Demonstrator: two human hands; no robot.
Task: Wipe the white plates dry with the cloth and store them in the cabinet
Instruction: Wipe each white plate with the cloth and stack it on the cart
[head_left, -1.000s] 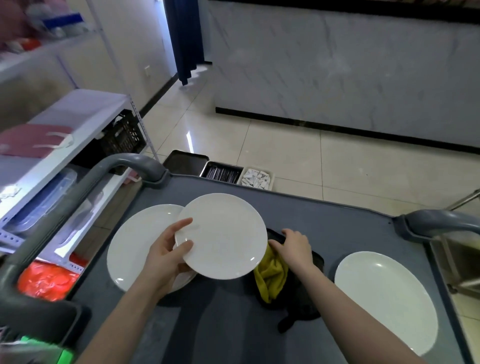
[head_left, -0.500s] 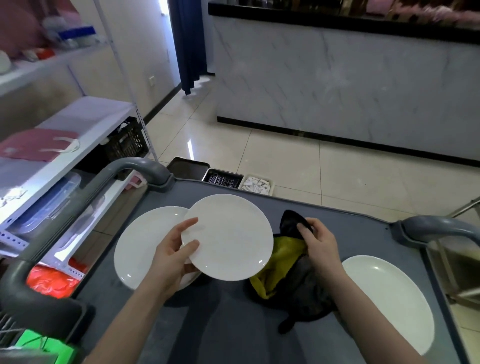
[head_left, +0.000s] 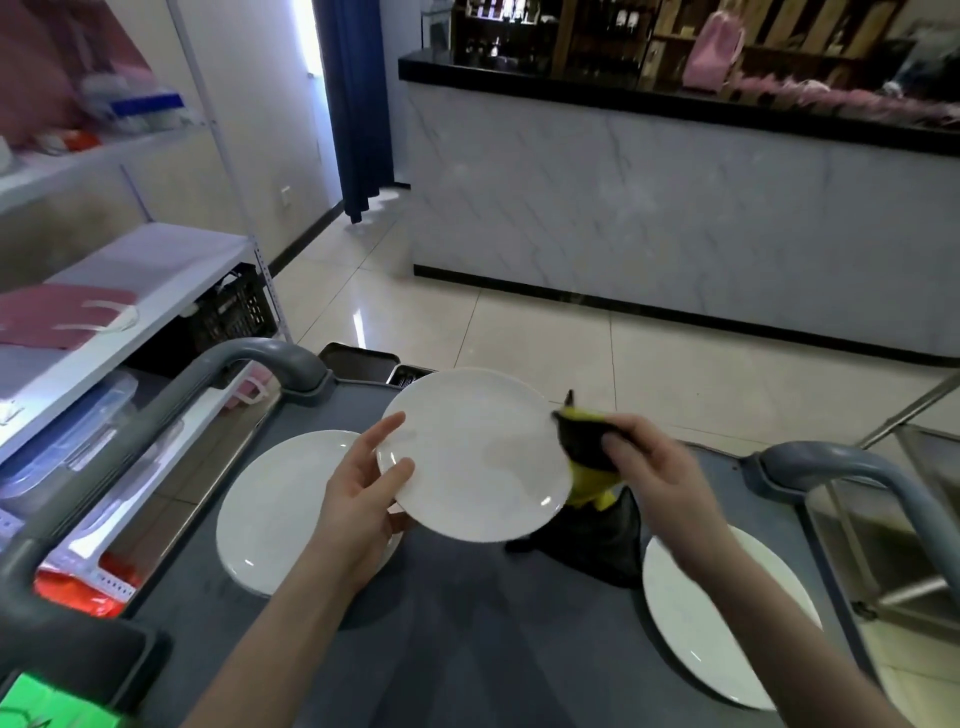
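Note:
My left hand (head_left: 358, 499) grips the left rim of a white plate (head_left: 472, 452), held tilted above the grey cart top (head_left: 467, 639). My right hand (head_left: 654, 467) is closed on a black and yellow cloth (head_left: 587, 457), pressed against the plate's right rim; the cloth's tail hangs down to the cart. A second white plate (head_left: 275, 514) lies flat on the cart at the left, partly under my left hand. A third white plate (head_left: 727, 618) lies at the right, partly behind my right forearm.
Grey cart handles rise at the left (head_left: 156, 415) and right (head_left: 857, 467). A white shelf rack (head_left: 156, 291) with boxes and bags stands to the left. A marble-fronted counter (head_left: 675, 218) is across the tiled floor. Metal trays (head_left: 363, 364) sit beyond the cart.
My right hand picked the cloth up off the cart and brought it to the plate's right rim. My left hand raised the plate. The view tilted upward.

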